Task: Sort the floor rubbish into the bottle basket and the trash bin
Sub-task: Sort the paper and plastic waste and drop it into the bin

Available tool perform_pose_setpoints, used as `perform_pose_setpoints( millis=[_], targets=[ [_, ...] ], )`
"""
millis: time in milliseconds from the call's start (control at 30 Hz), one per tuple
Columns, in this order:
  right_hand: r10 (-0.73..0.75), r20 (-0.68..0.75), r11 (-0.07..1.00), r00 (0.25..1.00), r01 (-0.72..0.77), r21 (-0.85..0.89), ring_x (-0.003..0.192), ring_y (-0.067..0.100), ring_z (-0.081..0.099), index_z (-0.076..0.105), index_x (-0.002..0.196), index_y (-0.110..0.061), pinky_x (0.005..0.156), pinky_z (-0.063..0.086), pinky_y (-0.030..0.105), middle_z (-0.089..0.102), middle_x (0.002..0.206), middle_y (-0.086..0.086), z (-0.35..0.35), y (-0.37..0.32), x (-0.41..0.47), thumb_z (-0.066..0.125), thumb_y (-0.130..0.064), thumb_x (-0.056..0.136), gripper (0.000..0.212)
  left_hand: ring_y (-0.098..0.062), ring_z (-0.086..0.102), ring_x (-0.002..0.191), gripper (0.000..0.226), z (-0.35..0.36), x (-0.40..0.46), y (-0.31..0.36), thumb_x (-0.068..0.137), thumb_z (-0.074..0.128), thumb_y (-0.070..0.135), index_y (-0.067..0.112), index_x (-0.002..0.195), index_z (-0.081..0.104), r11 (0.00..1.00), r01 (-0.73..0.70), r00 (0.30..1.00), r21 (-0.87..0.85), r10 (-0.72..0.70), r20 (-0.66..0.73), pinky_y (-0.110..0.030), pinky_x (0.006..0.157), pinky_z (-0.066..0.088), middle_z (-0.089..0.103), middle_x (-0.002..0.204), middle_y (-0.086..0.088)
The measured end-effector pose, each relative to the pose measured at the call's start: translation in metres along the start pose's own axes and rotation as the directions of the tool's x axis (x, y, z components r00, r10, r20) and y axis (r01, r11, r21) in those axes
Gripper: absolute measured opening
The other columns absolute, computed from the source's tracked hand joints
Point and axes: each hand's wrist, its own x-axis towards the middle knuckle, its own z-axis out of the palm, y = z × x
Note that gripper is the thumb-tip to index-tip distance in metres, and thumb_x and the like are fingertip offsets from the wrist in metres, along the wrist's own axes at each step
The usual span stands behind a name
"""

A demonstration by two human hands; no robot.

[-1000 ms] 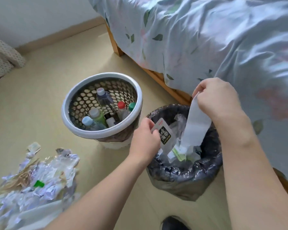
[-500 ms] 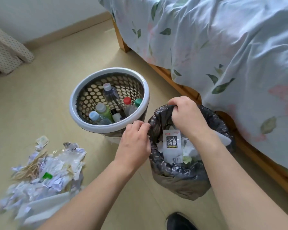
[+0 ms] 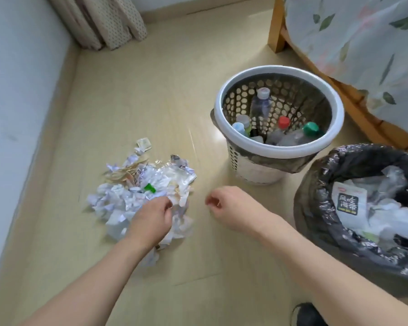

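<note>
Floor rubbish, a heap of crumpled white paper scraps and clear wrappers [image 3: 141, 196], lies on the floor left of the white perforated bottle basket [image 3: 278, 147] and the black-bagged trash bin [image 3: 316, 208]. It looks light, soft and loose, best gathered by the bunched edges. The left hand [image 3: 151, 220] reaches palm-down onto the heap, its grip curling into scraps; whether it holds any I cannot tell. The right hand [image 3: 231, 208] hovers beside it, loosely curled and empty.
</note>
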Motion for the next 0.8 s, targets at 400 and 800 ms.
perform_pose_setpoints(
  millis=[400, 800],
  targets=[
    [0.064, 0.078, 0.990, 0.995, -0.053, -0.131, 0.126, 0.031, 0.035, 0.026, 0.145, -0.016, 0.096, 0.041, 0.039, 0.035, 0.135, 0.009, 0.179, -0.065, 0.078, 0.059, -0.038, 0.087, 0.070, -0.031, 0.045, 0.122, 0.044, 0.022, -0.028, -0.164, 0.087, 0.053, 0.008, 0.016, 0.130, 0.055, 0.943, 0.317, 0.945, -0.099, -0.324, -0.056, -0.040, 0.100, 0.039, 0.052, 0.134, -0.006],
    [-0.055, -0.033, 0.916, 0.998, 0.037, -0.400, 0.097, 0.029, 0.057, 0.063, 0.098, -0.014, 0.064, 0.031, 0.031, 0.061, 0.101, 0.005, 0.169, -0.074, 0.096, 0.046, -0.011, 0.090, 0.019, -0.030, 0.047, 0.120, 0.042, 0.020, -0.017, -0.170, 0.090, 0.048, 0.007, 0.012, 0.131, 0.055, 0.884, 0.356, 0.910, -0.303, -0.401, -0.102, -0.039, 0.101, 0.040, 0.051, 0.134, -0.009]
  ],
)
